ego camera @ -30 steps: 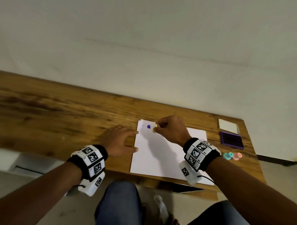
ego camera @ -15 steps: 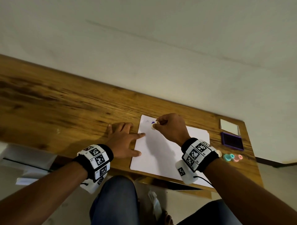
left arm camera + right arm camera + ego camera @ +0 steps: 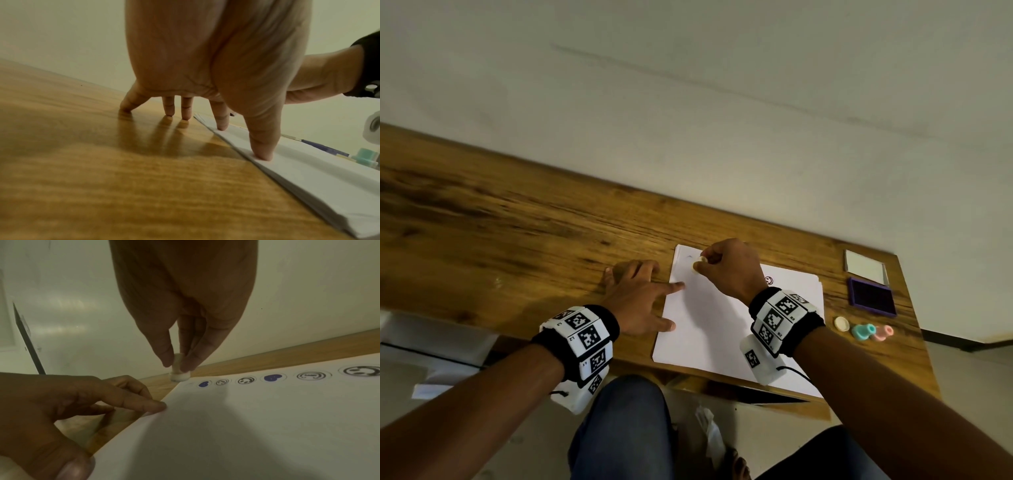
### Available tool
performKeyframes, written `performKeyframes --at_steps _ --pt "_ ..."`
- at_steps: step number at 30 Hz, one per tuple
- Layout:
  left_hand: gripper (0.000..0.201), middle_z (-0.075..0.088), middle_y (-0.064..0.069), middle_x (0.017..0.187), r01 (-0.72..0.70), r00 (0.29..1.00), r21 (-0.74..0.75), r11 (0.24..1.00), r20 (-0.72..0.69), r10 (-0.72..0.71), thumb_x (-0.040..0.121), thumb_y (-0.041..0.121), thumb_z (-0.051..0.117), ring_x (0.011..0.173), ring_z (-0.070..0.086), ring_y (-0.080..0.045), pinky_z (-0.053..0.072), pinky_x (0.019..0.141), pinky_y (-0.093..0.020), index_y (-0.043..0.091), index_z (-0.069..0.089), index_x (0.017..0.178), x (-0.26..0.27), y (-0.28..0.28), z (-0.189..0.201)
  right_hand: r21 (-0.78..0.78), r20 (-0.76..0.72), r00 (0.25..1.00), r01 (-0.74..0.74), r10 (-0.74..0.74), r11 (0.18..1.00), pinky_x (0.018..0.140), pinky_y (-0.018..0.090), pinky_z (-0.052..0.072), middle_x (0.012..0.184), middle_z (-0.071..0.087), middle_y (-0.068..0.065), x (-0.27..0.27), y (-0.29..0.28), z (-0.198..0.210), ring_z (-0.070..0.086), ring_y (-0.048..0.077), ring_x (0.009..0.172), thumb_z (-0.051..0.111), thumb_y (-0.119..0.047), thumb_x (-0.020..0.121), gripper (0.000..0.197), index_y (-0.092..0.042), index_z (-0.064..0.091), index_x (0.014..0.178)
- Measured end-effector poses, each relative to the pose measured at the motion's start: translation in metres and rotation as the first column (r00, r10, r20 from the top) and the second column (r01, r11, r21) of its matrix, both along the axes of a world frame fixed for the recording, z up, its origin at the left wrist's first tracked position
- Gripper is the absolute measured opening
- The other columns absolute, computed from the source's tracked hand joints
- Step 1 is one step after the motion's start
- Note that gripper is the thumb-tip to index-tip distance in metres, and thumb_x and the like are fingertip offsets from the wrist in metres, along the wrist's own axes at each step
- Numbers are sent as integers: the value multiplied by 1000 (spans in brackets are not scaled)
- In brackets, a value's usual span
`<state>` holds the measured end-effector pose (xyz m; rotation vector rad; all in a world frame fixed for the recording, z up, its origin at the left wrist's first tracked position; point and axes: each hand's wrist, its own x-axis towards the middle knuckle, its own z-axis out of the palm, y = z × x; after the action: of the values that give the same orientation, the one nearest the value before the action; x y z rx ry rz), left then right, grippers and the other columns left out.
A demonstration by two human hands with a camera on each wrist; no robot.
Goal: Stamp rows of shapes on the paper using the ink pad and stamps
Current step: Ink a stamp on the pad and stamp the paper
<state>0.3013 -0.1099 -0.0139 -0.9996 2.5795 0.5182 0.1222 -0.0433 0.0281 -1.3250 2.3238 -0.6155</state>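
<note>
A white paper [image 3: 709,322] lies on the wooden table [image 3: 517,240]. My right hand [image 3: 726,270] pinches a small cream stamp [image 3: 697,265] by its stem and holds it at the paper's far left corner. In the right wrist view the stamp [image 3: 179,375] sits at the end of a row of smiley and blue stamped marks [image 3: 271,378]. My left hand [image 3: 640,298] lies spread, index finger and thumb pressing the paper's left edge [image 3: 261,155], the other fingers on the wood. The purple ink pad [image 3: 873,296] lies open at the far right.
The ink pad's white lid [image 3: 864,267] lies behind the pad. A cream stamp [image 3: 841,323], a teal stamp [image 3: 863,331] and a pink stamp [image 3: 883,332] lie at the right of the paper. The table's near edge runs just under the paper.
My right hand has carried the stamp a little left along the row toward the paper's corner. My left hand has slid forward, its index finger now on the paper's edge.
</note>
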Motion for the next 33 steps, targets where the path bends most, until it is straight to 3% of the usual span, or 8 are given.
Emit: performKeyframes --at_steps 8,17,22,25,28,33 --pt "76 12 0 157 -10 1000 3 1000 -28 10 75 68 62 146 4 -28 3 113 -69 59 26 141 1 2 -1 -1 -5 1000 -14 14 1000 75 28 51 85 76 1 4 -5 -3 68 16 84 76 -27 82 15 -14 78 88" --pt "76 12 0 156 -17 999 15 1000 -45 18 75 67 63 145 3 -28 0 113 -69 58 27 141 1 4 -2 22 -5 999 -43 43 999 83 32 53 95 77 2 9 -9 -12 69 18 92 78 -29 80 24 -14 79 99" --pt "76 12 1 155 -22 999 17 1000 -47 23 75 66 63 145 4 -27 1 113 -69 56 29 142 1 5 -1 35 -26 997 -71 72 997 83 36 53 93 77 3 12 -13 -16 68 20 91 79 -30 80 23 -13 80 96" --pt "76 14 2 153 -28 998 17 999 -62 29 74 66 64 145 5 -27 1 112 -69 55 31 141 1 5 -2 67 -55 995 -83 87 994 74 26 45 96 76 2 13 -15 -21 67 21 92 78 -33 81 26 -15 79 100" --pt "76 16 2 153 -34 997 24 999 -71 35 73 66 65 144 6 -27 1 112 -69 54 32 141 2 5 -2 117 -130 984 -104 119 988 74 24 36 105 75 3 15 -20 -20 66 24 99 76 -36 82 29 -17 79 104" --pt "74 15 0 154 -33 996 26 999 -84 35 74 64 65 145 6 -28 1 113 -68 54 33 141 1 5 -1 214 -121 980 -128 156 968 77 28 47 104 75 4 13 -32 -10 67 24 101 82 -36 77 31 -14 78 99"
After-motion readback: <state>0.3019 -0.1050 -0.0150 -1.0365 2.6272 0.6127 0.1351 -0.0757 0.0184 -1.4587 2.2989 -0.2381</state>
